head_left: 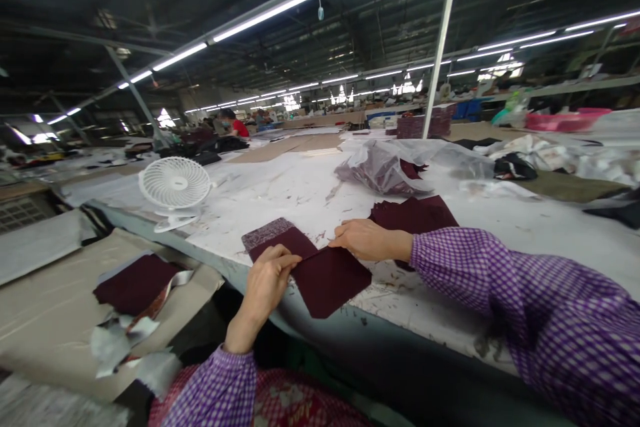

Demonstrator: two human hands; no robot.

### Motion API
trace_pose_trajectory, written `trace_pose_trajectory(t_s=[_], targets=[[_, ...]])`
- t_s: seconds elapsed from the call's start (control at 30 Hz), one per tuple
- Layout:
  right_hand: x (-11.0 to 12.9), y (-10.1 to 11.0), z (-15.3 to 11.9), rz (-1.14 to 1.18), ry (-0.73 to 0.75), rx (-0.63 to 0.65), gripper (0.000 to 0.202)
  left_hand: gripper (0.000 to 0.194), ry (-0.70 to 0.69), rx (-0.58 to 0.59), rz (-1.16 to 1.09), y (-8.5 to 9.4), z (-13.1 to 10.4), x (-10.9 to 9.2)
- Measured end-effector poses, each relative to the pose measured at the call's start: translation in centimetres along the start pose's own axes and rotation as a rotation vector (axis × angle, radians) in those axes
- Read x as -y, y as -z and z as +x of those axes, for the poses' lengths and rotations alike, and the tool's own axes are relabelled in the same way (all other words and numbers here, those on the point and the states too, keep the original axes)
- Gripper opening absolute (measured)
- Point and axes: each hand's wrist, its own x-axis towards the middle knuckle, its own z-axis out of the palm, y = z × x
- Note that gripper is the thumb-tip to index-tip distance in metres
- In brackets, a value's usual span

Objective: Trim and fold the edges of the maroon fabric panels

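Though the maroon cloth point(333, 283), right of the white fan point(175, 183), looks light and limp, its far edge gives us a good hold; our left hand point(264, 285) pinches one end, our right hand point(367, 239) the other.

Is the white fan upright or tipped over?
Upright: the fan stands on its base near the edge of the table, grille raised above it.

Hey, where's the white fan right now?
In the head view, the white fan stands on the left part of the long white table, near its edge, beyond the left hand.
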Motion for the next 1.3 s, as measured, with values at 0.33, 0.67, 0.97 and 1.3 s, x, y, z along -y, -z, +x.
trace_pose_trajectory(t_s=[0.33, 0.67, 0.97, 1.3], targets=[[2.7, 3.9, 2.2, -0.185, 0.154, 0.242, 0.055, 0.029, -0.007, -0.011, 0.156, -0.1, -0.4, -0.9], [3.5, 5.1, 3.8, -0.094, 0.225, 0.251, 0.060, 0.013, 0.102, -0.057, -0.170, 0.2, -0.6, 0.2], [4.4, 4.3, 3.8, -0.143, 0.241, 0.209, 0.059, 0.018, 0.214, -0.095, -0.305, 0.5, -0.6, 0.7], [-0.5, 0.9, 3.5, 0.121, 0.064, 0.091, 0.038, 0.004, 0.345, -0.092, -0.119, -0.6, 0.3, -0.4]])
